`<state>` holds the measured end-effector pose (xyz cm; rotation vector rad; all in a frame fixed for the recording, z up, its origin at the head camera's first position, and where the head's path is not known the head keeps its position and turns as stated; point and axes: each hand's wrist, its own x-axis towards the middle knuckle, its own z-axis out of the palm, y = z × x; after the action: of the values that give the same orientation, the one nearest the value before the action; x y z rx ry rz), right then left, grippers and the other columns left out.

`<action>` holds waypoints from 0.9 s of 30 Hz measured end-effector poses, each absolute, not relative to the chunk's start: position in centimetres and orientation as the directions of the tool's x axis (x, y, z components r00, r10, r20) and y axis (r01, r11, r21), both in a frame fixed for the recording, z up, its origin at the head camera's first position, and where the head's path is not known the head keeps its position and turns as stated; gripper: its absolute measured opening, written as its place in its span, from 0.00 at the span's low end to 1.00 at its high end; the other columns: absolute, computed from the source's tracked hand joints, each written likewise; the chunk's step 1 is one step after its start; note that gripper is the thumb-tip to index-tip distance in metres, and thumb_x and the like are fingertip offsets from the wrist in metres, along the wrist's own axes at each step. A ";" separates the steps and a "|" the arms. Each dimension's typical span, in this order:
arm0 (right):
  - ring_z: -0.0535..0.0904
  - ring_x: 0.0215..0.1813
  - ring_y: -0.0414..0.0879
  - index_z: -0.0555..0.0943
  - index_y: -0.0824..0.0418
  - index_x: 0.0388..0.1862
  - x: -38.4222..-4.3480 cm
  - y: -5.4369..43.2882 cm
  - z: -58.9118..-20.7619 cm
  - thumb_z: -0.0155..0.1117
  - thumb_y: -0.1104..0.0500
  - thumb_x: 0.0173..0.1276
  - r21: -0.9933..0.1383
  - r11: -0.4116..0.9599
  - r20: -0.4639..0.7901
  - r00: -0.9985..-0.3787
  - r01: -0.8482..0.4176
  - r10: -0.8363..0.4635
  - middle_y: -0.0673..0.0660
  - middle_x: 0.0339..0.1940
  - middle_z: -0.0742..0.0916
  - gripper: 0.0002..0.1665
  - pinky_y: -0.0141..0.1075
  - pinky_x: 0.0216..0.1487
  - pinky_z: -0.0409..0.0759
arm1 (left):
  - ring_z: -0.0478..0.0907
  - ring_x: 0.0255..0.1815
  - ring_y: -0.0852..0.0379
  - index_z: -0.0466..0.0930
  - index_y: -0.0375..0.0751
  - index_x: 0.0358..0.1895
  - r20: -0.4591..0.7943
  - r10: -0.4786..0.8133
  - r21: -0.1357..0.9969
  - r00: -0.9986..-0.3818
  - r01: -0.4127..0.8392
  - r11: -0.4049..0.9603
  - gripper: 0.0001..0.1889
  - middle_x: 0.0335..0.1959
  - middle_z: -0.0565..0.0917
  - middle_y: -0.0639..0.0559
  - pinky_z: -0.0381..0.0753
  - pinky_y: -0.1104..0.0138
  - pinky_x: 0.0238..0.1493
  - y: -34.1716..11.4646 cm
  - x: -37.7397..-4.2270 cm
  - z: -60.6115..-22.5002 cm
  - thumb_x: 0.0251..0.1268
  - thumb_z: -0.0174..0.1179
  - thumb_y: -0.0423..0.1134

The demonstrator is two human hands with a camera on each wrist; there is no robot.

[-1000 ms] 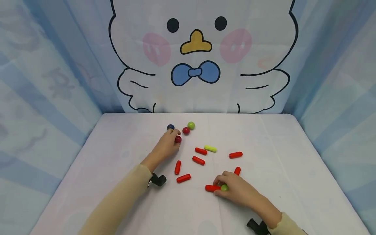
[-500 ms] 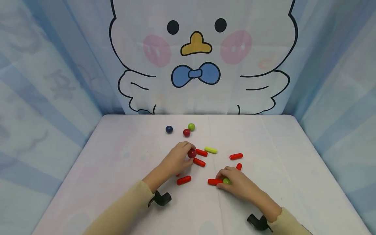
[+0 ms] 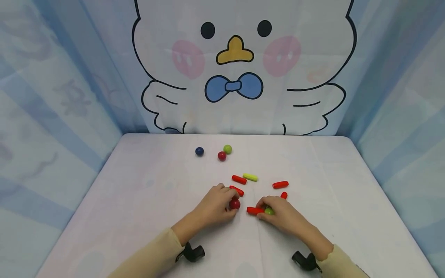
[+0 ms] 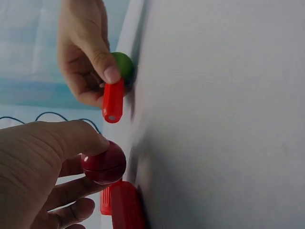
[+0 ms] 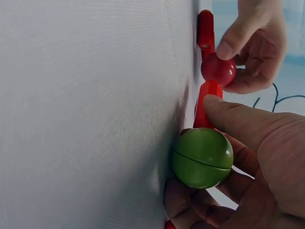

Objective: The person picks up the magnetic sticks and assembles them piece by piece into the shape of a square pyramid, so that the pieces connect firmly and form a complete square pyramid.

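Left hand (image 3: pixel 216 205) pinches red ball (image 3: pixel 235 204) over tabletop (image 3: pixel 139 185), near red stick (image 3: pixel 253 210) pinched by right hand (image 3: pixel 284 214); green ball (image 3: pixel 269 211) behind, perhaps attached. Joining looks like step in hand; next calls for square alignment.

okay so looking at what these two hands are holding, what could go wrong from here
The glossy red ball pinched in the left hand could slip and roll across the table.
The right hand holds a red rod with a green ball at its end; if they aren't firmly joined, which I can't tell, they might separate.
The left hand is close to another red rod and could nudge it.
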<state>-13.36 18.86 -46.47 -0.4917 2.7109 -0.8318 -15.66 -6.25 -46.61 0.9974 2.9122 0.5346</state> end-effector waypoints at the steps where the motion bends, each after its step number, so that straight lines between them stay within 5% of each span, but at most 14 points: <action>1: 0.76 0.42 0.40 0.85 0.52 0.45 -13.4 18.9 -46.5 0.75 0.54 0.66 -0.580 0.777 -0.145 -0.907 -0.245 -0.394 0.45 0.42 0.86 0.11 0.38 0.47 0.80 | 0.73 0.41 0.60 0.83 0.50 0.50 0.094 0.601 0.329 -0.794 0.595 0.734 0.16 0.39 0.86 0.58 0.75 0.70 0.43 -6.2 -15.5 -46.7 0.62 0.73 0.46; 27: 0.76 0.43 0.39 0.86 0.49 0.44 -13.5 18.4 -46.8 0.76 0.54 0.66 -0.590 0.754 -0.098 -0.901 -0.290 -0.423 0.42 0.40 0.86 0.10 0.39 0.49 0.80 | 0.73 0.41 0.62 0.85 0.51 0.51 0.035 0.576 0.408 -0.817 0.538 0.738 0.12 0.41 0.86 0.61 0.75 0.70 0.44 -5.2 -15.3 -46.8 0.68 0.68 0.47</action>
<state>-13.52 18.44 -46.77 -0.5621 2.7264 -0.8620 -15.26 -5.21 -46.83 0.9130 2.8413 0.6224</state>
